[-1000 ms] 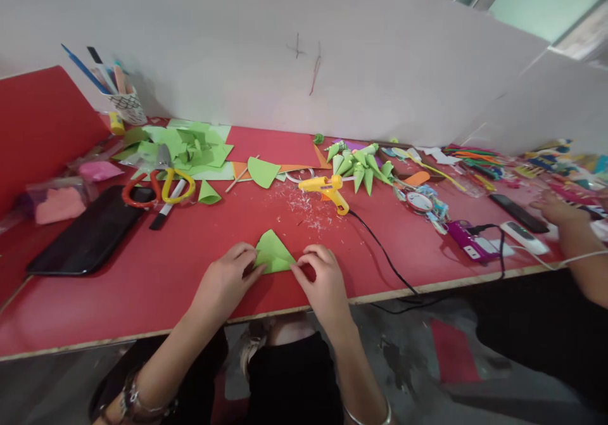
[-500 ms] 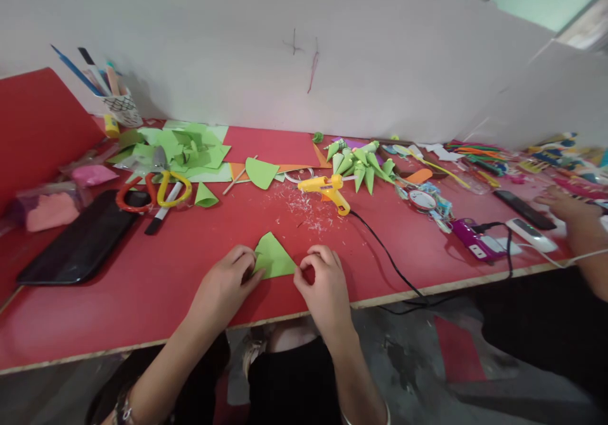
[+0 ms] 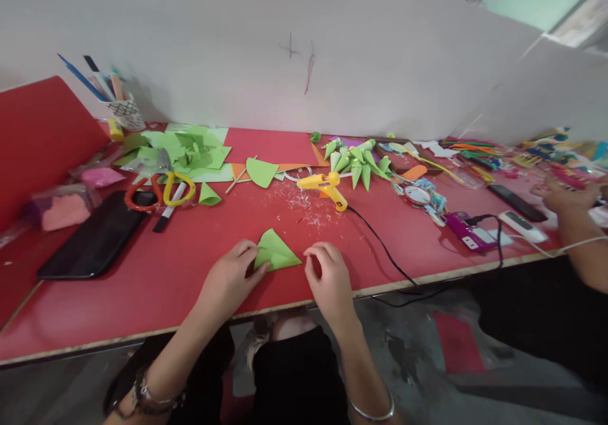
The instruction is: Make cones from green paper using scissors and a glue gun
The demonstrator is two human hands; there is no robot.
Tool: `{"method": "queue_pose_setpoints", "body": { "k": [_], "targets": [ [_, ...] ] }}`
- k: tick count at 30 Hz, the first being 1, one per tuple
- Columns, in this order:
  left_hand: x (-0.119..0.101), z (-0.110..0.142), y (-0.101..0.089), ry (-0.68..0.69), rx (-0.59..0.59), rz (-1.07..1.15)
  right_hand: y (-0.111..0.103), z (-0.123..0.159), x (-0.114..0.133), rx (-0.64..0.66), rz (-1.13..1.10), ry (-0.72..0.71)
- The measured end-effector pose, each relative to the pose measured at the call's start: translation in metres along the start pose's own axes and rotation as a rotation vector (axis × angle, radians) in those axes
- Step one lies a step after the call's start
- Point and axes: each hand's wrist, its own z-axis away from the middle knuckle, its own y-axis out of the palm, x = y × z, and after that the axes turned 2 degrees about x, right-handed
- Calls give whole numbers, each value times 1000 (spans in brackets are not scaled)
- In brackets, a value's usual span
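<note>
A piece of light green craft paper [image 3: 278, 252], pointed at its right corner, lies near the front of the red table. My left hand [image 3: 232, 273] is closed on its left edge, with the thumb over the paper and the fingers behind it. Just off the paper's right corner is my right hand [image 3: 327, 279], thumb and forefinger curled together in a pinch; no object shows between them. A yellow glue gun [image 3: 325, 187] rests beyond the paper, amid white shavings. Farther back lie a green paper quarter circle [image 3: 262, 171] and a small rolled green cone [image 3: 209, 194].
Scissors [image 3: 159, 194], a marker [image 3: 170, 208] and a black tablet-like slab [image 3: 97, 238] lie left. Finished green cones [image 3: 358, 162] cluster behind the glue gun. Its black cord [image 3: 384, 251] runs over the front edge. At right are a purple power adapter [image 3: 468, 232] and another person's hand [image 3: 565, 197].
My right hand has come slightly away from the paper's right corner, which it touched before. My left hand keeps its hold. The camera view has shifted a little.
</note>
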Motion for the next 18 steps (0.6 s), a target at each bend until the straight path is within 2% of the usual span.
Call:
{"method": "queue_pose_setpoints", "body": {
  "k": [2,8,14,18],
  "targets": [
    [0,0,-1,24,12,28,2,2,6,-2,-5,-28],
    [2,2,-7,145,55,140,0,-1,11,204,27,-115],
    [0,3,-6,87,46,141,-2,-2,0,166,-94,-69],
    [0,4,-3,61,19,150,2,-3,2,112,-60,-33]
  ]
}}
